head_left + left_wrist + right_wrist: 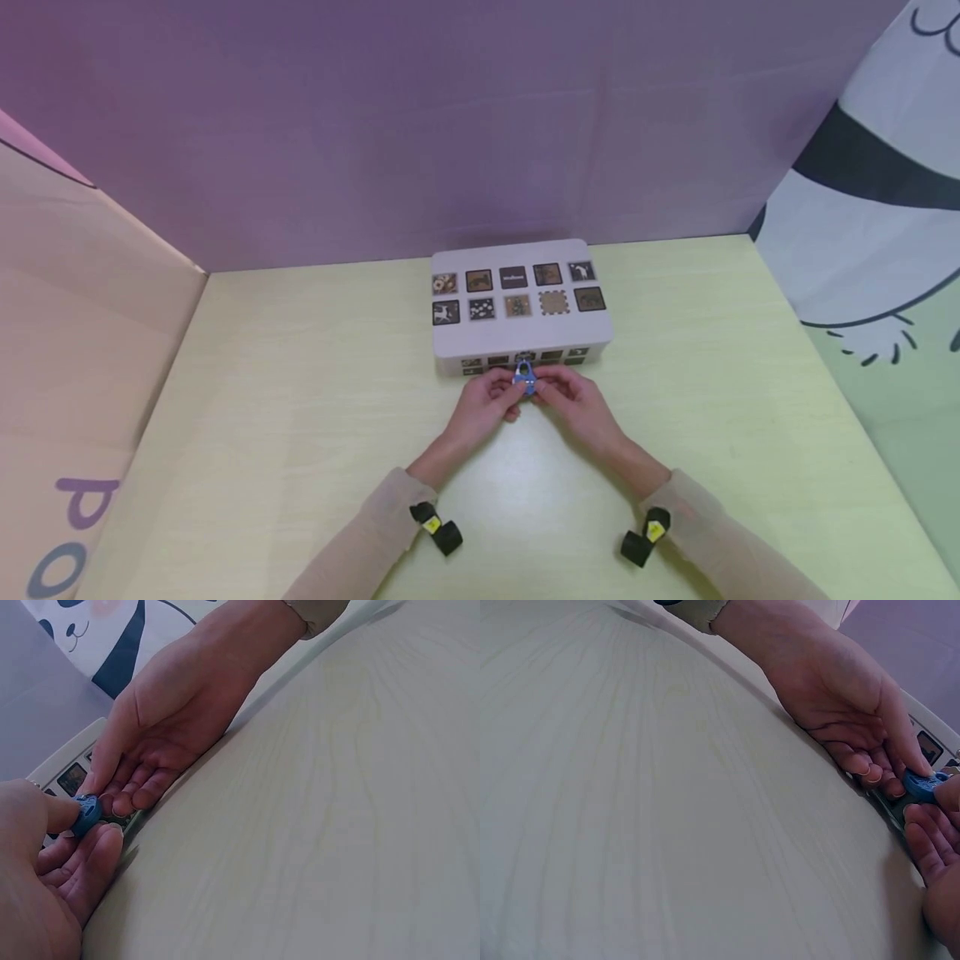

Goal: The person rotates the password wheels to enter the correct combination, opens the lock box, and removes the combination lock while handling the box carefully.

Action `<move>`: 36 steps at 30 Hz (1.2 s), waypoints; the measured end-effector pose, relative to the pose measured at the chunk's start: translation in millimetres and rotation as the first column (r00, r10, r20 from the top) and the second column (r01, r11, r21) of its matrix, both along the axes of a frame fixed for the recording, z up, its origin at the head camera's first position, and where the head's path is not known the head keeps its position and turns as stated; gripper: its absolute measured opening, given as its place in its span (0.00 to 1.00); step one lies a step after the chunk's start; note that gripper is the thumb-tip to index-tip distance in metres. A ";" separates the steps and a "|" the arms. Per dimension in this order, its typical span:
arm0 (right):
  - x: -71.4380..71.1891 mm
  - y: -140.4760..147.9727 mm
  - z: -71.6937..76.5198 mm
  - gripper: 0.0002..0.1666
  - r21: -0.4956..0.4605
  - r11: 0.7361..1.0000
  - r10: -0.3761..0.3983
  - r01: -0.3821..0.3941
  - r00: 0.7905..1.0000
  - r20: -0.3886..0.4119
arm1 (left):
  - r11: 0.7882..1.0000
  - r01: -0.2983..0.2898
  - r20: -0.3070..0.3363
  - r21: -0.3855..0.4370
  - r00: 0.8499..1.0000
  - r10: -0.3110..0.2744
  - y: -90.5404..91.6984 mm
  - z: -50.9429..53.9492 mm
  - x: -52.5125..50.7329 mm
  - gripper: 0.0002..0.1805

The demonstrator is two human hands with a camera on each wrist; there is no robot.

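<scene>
A small blue padlock [526, 384] with a loop at its top is at the middle of the front side of a white box [517, 335]. My left hand [483, 407] pinches it from the left, thumb on its face. From the other side my right hand [587, 411] pinches it between thumb and fingers. In the left wrist view the blue padlock [88, 815] shows between both hands' fingertips. The right wrist view has the padlock [922, 785] partly covered by fingers. Whether its loop passes through a clasp on the box cannot be made out.
The box has small printed square pictures on lid and front, and stands near the back of a pale wooden table [300, 400]. A purple backdrop [375, 125] rises behind it. Printed panels stand at both sides. Each sleeve carries a black wrist strap [437, 527].
</scene>
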State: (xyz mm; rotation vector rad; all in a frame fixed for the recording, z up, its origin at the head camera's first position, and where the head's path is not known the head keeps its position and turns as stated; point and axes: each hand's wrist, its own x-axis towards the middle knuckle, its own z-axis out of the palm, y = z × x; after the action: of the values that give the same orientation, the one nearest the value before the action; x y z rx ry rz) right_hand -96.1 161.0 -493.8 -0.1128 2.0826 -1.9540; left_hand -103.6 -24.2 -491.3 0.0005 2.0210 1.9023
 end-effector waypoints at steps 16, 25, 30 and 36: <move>-0.3 0.6 -2.6 0.19 -0.004 1.000 0.002 -0.002 1.000 -0.013 | 0.999 0.044 -0.001 -0.004 0.999 -0.044 -3.6 0.7 0.8 0.16; -0.3 -0.5 -0.8 0.19 -0.012 1.000 -0.002 0.002 1.000 -0.004 | 0.999 0.041 -0.003 -0.010 0.999 -0.041 -3.4 2.6 1.1 0.15; 0.0 -0.3 -0.8 0.19 -0.013 1.000 -0.003 0.003 1.000 -0.003 | 0.999 0.033 -0.017 -0.012 0.999 -0.033 -2.4 2.0 1.3 0.14; -0.6 0.0 -1.7 0.18 0.001 1.000 -0.005 0.005 1.000 -0.003 | 1.000 0.019 -0.021 -0.001 1.000 -0.019 -1.6 0.2 1.9 0.13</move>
State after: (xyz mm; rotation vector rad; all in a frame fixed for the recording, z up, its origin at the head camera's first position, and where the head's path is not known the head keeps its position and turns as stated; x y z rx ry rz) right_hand -96.6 161.0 -495.4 -0.1103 2.0878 -1.9574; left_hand -101.8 -25.7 -491.1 0.0392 2.0283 1.8968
